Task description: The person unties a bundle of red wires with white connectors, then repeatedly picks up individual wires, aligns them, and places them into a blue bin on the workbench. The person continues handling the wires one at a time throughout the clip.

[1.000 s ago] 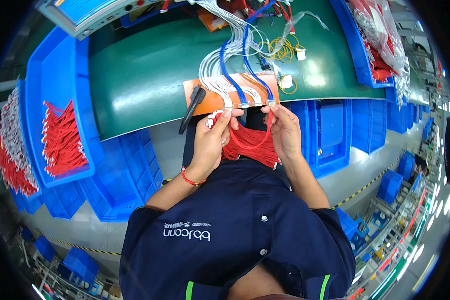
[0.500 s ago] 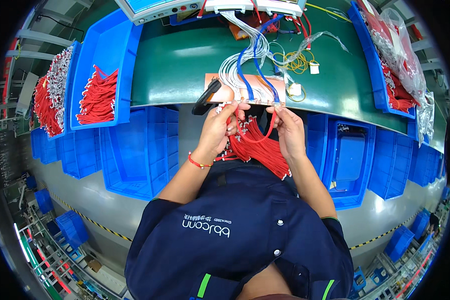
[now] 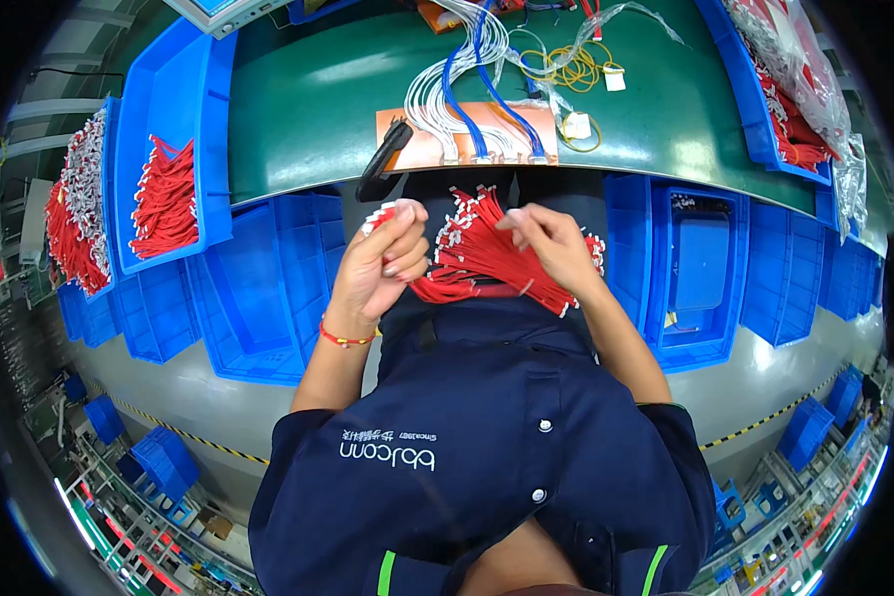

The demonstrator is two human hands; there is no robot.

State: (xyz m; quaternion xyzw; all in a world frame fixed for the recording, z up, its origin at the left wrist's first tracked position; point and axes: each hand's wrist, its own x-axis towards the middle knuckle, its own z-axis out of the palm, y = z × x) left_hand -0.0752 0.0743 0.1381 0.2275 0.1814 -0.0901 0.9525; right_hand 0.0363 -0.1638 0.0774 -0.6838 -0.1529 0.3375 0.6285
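Observation:
My left hand (image 3: 385,253) is closed around several red cables, whose white connector ends (image 3: 379,217) stick out above the fingers. My right hand (image 3: 556,248) is over the bundle of red cables (image 3: 492,243) on my lap, its fingers loosely bent and apart, with nothing visible in them. White connectors fringe both ends of that bundle. Beyond my hands, a copper-coloured board (image 3: 435,131) lies at the table's near edge. White wires (image 3: 427,99) and blue cables (image 3: 455,89) run into connectors along its front. A black clamp-like piece (image 3: 382,164) grips the board's left end.
Red cables fill part of the blue bin (image 3: 205,149) on the left; another blue bin (image 3: 750,109) stands at right. A coiled yellow wire (image 3: 571,70) lies on the green table (image 3: 308,109). Larger blue crates (image 3: 238,308) sit below the table edge, with a device (image 3: 214,12) at the back left.
Both hands have come back from the board's front edge toward my lap. The red cable looped between them no longer spans them. My left hand has moved left; the view has shifted.

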